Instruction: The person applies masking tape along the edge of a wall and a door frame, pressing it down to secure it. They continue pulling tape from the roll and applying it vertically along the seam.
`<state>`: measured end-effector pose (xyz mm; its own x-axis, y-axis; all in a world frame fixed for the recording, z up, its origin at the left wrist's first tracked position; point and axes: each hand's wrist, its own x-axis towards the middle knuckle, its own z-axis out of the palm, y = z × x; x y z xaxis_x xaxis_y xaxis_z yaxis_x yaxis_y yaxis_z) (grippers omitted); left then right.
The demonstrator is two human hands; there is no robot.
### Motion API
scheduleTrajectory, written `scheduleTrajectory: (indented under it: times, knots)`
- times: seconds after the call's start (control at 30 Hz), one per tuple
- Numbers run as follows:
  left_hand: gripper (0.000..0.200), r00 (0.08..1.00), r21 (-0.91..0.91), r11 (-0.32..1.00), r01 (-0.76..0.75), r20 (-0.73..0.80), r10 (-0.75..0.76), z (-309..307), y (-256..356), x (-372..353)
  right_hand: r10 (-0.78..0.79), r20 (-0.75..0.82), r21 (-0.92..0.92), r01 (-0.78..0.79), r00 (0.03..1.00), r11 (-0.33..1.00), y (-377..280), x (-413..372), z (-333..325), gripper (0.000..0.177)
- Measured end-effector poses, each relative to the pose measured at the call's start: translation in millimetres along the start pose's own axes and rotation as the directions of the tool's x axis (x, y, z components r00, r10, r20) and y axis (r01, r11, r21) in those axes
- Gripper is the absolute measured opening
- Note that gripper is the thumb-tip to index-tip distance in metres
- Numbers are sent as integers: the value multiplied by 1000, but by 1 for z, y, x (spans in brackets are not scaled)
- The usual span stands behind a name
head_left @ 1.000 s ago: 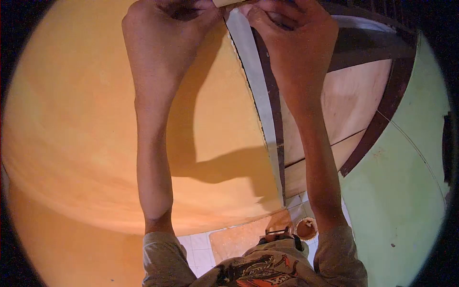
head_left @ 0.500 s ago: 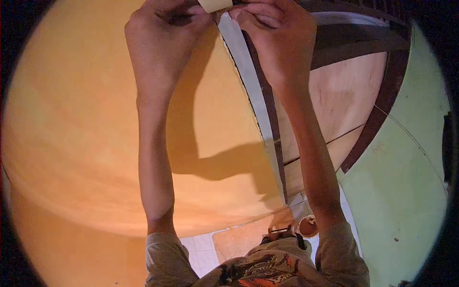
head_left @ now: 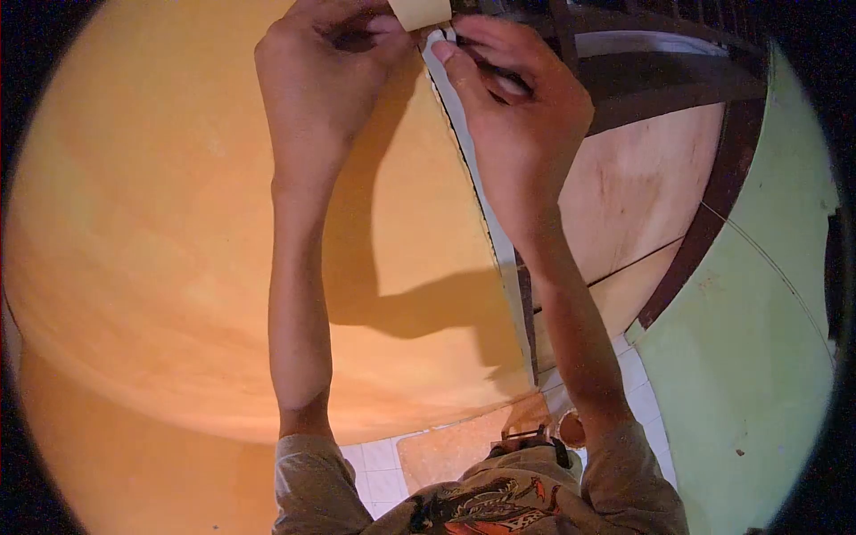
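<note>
Both my hands are raised at the top of the view, in front of the corner where an orange wall [head_left: 187,223] meets a white edge strip [head_left: 477,169]. My left hand [head_left: 325,80] is closed, its fingertips at the lower left of a flat, pale cream piece [head_left: 421,12] that looks like paper or tape. The frame's top cuts that piece off. My right hand [head_left: 526,107] is curled, thumb against the upper end of the white strip and forefinger stretched beside the cream piece. What lies between its fingertips is too small to make out.
To the right are a dark wooden frame [head_left: 664,85], pale wood panels [head_left: 642,178] and a light green wall [head_left: 731,348] with a thin cable. Below are white floor tiles [head_left: 382,471], an orange-brown mat [head_left: 446,450] and a round reddish-brown object [head_left: 572,431].
Both hands and the cream piece have shifted slightly right and down in view. My right hand's thumb and forefinger have parted a little, and its wrist has turned.
</note>
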<state>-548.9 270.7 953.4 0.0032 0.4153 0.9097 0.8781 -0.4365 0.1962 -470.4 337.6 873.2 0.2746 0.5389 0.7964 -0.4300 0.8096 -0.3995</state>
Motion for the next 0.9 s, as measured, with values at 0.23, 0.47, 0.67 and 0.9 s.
scheduleTrajectory:
  times: [0.23,0.47,0.67,0.9]
  knots:
    - [25,998,55,998,-41,-37,43,6,3,-5,-109,-152,-99,94,982,991,23,-4,6,12]
    - [27,999,-59,997,41,38,-39,-1,-1,-1,-94,-93,-176,77,991,981,32,0,5,14]
    - [27,998,-65,997,42,42,-40,4,-1,-5,-133,-78,-131,122,988,984,25,-5,7,11]
    - [24,993,75,993,93,-75,-87,14,1,-8,-173,-122,-205,146,977,968,30,-7,7,12]
